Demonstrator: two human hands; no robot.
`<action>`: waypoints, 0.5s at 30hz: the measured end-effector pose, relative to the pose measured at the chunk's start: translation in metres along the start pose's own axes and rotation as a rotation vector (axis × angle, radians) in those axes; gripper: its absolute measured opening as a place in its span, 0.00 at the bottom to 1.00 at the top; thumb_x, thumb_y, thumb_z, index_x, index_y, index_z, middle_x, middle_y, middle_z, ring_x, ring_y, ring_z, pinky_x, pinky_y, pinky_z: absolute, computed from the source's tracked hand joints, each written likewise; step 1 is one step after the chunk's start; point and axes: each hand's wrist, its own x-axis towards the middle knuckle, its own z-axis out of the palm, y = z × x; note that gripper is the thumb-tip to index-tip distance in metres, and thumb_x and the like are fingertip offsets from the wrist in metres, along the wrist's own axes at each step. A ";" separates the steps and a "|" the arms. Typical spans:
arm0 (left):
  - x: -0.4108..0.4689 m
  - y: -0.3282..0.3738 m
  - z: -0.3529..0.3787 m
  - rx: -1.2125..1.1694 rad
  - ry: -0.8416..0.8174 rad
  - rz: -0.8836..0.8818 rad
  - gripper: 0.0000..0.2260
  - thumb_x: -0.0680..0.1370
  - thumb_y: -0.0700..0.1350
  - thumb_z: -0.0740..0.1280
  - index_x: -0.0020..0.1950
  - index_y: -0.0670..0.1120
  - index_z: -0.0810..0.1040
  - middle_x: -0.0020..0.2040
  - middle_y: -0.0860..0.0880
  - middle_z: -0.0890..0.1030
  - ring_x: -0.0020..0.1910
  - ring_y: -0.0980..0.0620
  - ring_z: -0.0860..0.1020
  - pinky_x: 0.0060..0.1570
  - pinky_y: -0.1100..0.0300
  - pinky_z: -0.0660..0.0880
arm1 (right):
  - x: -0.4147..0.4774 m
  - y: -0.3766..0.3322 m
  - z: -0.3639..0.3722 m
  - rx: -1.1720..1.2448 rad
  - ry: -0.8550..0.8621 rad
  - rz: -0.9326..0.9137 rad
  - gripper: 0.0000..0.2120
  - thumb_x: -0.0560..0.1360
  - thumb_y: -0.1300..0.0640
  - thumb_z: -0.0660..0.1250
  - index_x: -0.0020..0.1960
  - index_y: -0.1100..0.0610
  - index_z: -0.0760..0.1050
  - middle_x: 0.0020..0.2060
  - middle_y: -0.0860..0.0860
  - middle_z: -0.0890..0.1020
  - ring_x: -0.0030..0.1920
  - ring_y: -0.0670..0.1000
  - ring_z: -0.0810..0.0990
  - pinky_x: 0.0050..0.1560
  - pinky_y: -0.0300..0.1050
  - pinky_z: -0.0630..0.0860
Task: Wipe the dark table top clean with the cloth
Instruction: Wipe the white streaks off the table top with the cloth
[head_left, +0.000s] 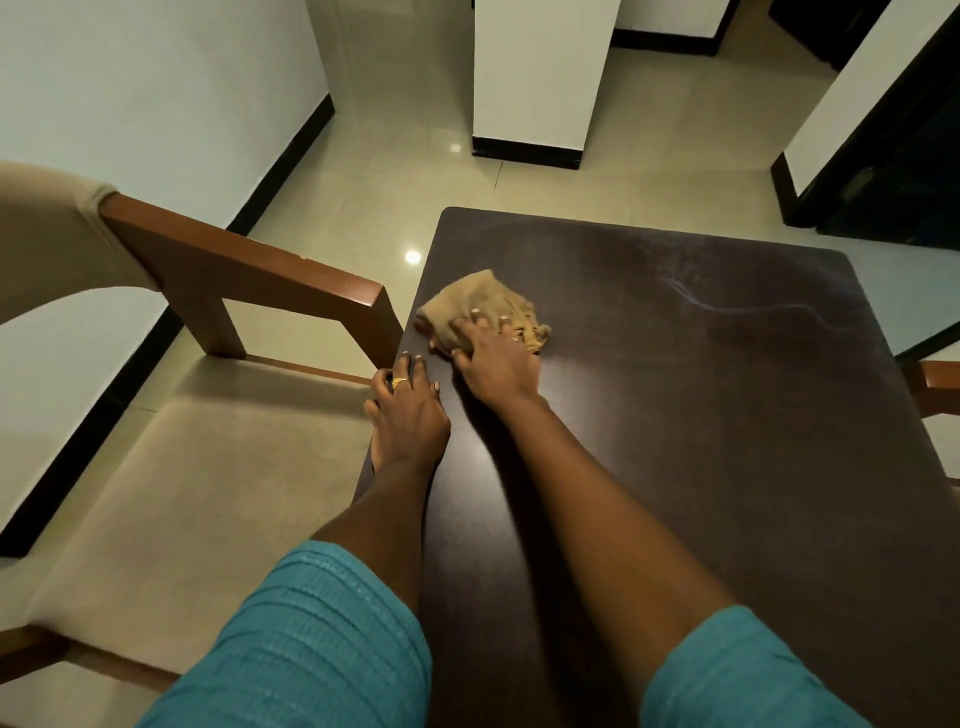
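Cloth (483, 306): tan, crumpled, lying on dark table top (701, 415) near far-left corner, close to left edge. Pinned under right hand (493, 364), palm down, fingers (475, 325) spread and pressed flat onto fabric rather than curled around it; ring visible on one finger. Right forearm stretched diagonally across table from near edge, teal sleeve (737, 675) at upper arm.

Left hand (408, 410): resting on left table edge, just behind right hand, fingers relaxed and slightly splayed, holding nothing; gold ring (399, 383) on one finger. Left arm also extended, teal sleeve at lower frame.

Pale streaks and hazy smears (727, 306) across far-right portion of table surface, well apart from cloth.

Armchair (208, 441) with wooden arm and beige cushion directly left of table, arm's front post almost touching table edge beside left hand. Glossy tiled floor (405, 197) beyond. White pillar (540, 78) with dark base past far edge. Second wooden chair part (935, 384) at right edge.
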 end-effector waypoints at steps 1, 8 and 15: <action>0.000 0.000 0.000 -0.002 -0.001 -0.003 0.20 0.81 0.47 0.51 0.73 0.44 0.58 0.75 0.44 0.59 0.71 0.40 0.57 0.63 0.44 0.63 | -0.001 -0.001 0.002 -0.008 -0.019 -0.048 0.22 0.81 0.48 0.54 0.74 0.44 0.59 0.76 0.48 0.59 0.76 0.58 0.55 0.67 0.53 0.65; -0.001 0.001 -0.001 -0.028 0.023 0.008 0.20 0.81 0.47 0.50 0.73 0.45 0.58 0.74 0.44 0.60 0.71 0.40 0.58 0.63 0.42 0.61 | -0.025 0.047 -0.014 0.036 0.000 0.045 0.22 0.80 0.48 0.57 0.73 0.42 0.61 0.75 0.46 0.61 0.75 0.55 0.57 0.69 0.55 0.62; -0.009 0.003 -0.004 -0.030 0.036 0.020 0.18 0.81 0.45 0.52 0.72 0.47 0.62 0.73 0.44 0.62 0.70 0.41 0.58 0.65 0.43 0.59 | -0.067 0.136 -0.049 0.100 0.151 0.427 0.23 0.80 0.48 0.57 0.74 0.44 0.61 0.76 0.48 0.60 0.75 0.57 0.57 0.70 0.60 0.60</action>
